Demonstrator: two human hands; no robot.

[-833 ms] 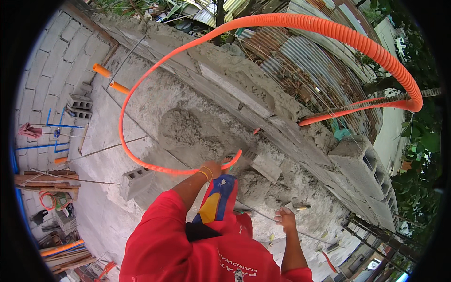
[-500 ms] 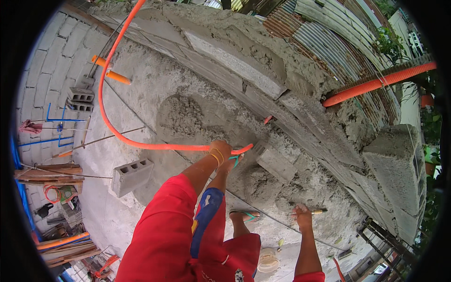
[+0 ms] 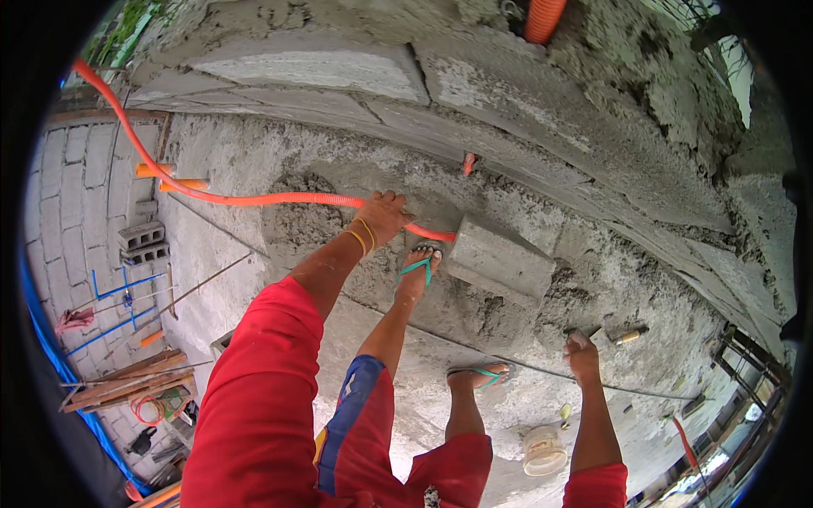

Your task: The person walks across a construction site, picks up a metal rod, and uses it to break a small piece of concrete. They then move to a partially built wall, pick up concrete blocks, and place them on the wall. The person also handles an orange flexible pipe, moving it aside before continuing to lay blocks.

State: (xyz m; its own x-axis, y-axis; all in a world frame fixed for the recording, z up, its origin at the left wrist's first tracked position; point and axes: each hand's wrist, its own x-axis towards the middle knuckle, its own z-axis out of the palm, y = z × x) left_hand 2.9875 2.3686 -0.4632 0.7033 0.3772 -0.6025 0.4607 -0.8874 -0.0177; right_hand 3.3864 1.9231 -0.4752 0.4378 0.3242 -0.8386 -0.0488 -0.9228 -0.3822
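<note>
My left hand (image 3: 383, 215) is wrapped around an orange corrugated conduit (image 3: 288, 198) near its free end. That end reaches to the side of a concrete block (image 3: 500, 261) lying on the floor. My right hand (image 3: 582, 352) is low over the rough floor to the right, fingers closed; what they hold is too small to make out. A small grey flat piece shows at its fingertips. Just right of it is a short tool with a light wooden handle (image 3: 628, 337). My feet, in green-strapped flip-flops (image 3: 419, 266), stand between my hands.
A block wall (image 3: 483, 127) runs along the far side, with an orange conduit (image 3: 543, 19) coming out of its top and a stub (image 3: 469, 162) at its base. Wet mortar (image 3: 296, 220) lies left of my left hand. A bucket (image 3: 544, 450) stands near my right forearm. A thin rod (image 3: 525, 366) crosses the floor.
The view has shifted closer to the wall. My left hand still grips the conduit, farther from my body. The wooden handle, formerly at my right hand's fingers, now appears apart from them.
</note>
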